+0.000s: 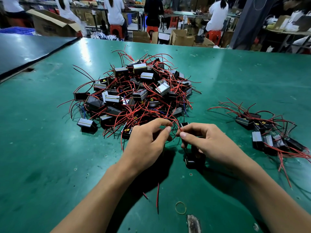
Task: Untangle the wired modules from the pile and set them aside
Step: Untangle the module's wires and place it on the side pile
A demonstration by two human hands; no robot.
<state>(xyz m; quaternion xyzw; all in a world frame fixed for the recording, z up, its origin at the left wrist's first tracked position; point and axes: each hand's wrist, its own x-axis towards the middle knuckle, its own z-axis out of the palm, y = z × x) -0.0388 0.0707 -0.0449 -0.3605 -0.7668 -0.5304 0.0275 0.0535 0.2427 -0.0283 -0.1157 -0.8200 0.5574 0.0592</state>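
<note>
Two hands show in the single head view. Left hand (148,140) pinches a red wire (176,123) between thumb and forefinger at the near edge of the pile (134,93). Right hand (207,143) pinches a red wire too, just beside it. One black module (193,161) sits below its palm, on the tabletop (50,148) or just off it; cannot tell. Set-aside group (269,135) lies right, well apart. Risk: tugging hard on looped leads likely drags neighbouring modules out or strains a joint.
</note>
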